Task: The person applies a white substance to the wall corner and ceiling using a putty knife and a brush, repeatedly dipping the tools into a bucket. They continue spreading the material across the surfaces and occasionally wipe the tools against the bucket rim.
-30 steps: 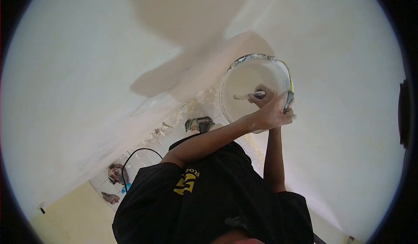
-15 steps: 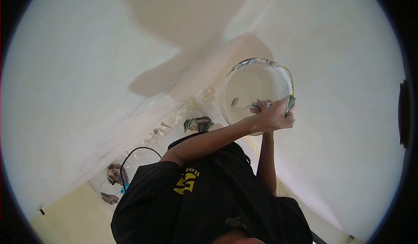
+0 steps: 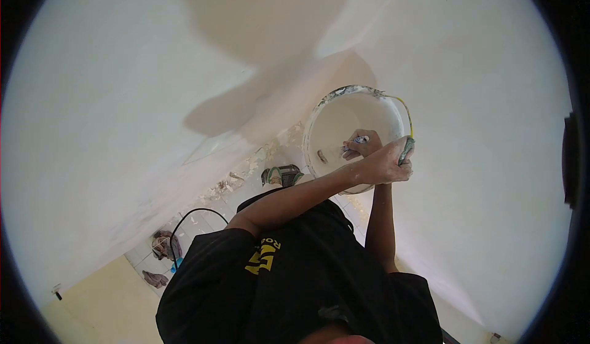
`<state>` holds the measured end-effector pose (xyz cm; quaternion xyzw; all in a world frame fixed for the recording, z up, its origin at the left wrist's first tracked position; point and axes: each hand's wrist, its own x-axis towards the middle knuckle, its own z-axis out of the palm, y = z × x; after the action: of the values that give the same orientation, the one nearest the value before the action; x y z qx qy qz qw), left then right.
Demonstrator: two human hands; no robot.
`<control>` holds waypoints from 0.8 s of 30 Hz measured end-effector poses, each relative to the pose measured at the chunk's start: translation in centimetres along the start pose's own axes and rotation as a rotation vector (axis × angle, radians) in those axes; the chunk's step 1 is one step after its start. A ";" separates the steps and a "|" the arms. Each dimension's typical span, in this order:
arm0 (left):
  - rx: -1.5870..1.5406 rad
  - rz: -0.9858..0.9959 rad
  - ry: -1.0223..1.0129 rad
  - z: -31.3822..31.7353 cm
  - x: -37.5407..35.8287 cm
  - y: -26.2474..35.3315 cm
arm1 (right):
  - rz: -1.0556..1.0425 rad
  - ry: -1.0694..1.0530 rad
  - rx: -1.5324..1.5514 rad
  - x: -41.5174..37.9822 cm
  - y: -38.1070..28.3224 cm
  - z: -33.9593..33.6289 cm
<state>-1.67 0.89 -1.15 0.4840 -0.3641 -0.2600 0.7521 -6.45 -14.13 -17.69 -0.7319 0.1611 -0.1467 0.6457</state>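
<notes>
A large white bucket with a paint-smeared rim hangs in front of me, with pale coating inside. My left hand is wrapped round the dark, smeared grip of its yellow wire handle. Inside the bucket opening, partly behind my left wrist, my right hand is closed round the whitish-blue handle of a tool. The tool's far part points left, toward a small brownish patch; its exact shape is unclear against the pale coating.
Pale walls meet in a corner beyond the bucket. Flakes and debris lie along the wall's foot on the tiled floor. My feet are below. At lower left are a black cable, a bundled object and a crumpled cloth.
My right hand has shifted up and slightly left inside the bucket, showing more of itself and the tool handle. The bucket has moved slightly left, and the brownish patch is lower and further left.
</notes>
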 end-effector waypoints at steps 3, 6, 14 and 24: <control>-0.040 -0.011 0.004 -0.3 0.2 0.1 | -0.019 0.002 -0.041 0.4 -0.4 -0.3; 0.024 -0.086 0.011 -0.2 0.0 1.0 | -0.042 0.014 -0.082 -0.2 -0.5 0.5; -0.677 -0.121 0.150 1.0 -0.1 2.6 | -0.227 0.132 -0.163 -1.5 -4.3 0.1; -0.930 -0.182 0.193 1.5 5.2 3.3 | -0.088 -0.043 -0.635 -1.2 -11.9 -1.2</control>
<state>0.39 -2.51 3.81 0.1483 -0.0940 -0.4140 0.8932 -7.49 -13.34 -5.77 -0.9061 0.1535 -0.1013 0.3811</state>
